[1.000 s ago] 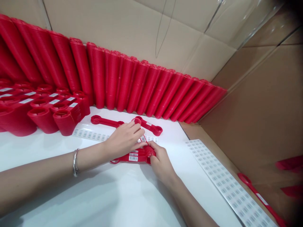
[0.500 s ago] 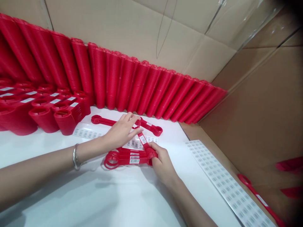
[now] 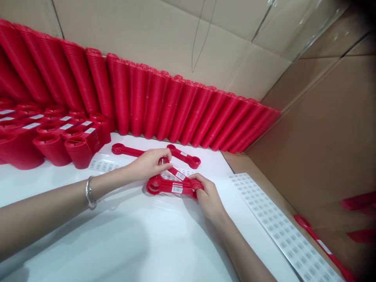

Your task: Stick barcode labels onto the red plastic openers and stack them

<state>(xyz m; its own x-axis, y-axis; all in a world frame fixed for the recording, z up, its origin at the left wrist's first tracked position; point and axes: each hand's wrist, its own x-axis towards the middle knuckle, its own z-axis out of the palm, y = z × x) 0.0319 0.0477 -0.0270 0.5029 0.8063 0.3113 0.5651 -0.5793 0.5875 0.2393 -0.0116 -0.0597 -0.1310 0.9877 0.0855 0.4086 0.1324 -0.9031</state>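
Note:
My left hand (image 3: 150, 162) pinches one ring end of a red double-ringed plastic strip (image 3: 175, 170), which slants down to the right and bears a white barcode label. My right hand (image 3: 210, 199) grips the right ends of a small stack of red double-ringed plastic strips (image 3: 164, 185), where the slanted strip's other end meets them. Barcode labels (image 3: 177, 188) show on the stack's middle. Under the hands lies a partly covered barcode sticker sheet (image 3: 102, 165). Just behind are a red strip (image 3: 129, 150) and a labelled red strip (image 3: 184, 156).
Tall stacks of red strips (image 3: 164, 107) line the cardboard wall (image 3: 147, 31). Shorter labelled stacks (image 3: 78, 150) stand at left. A large sticker sheet (image 3: 270, 217) lies at right on the white table (image 3: 117, 239), with another labelled strip (image 3: 320, 244) beyond it.
The stack in my right hand has swung up and shifted right, its rings now closer together. My left hand has lowered with its strip end, so that strip slants less steeply.

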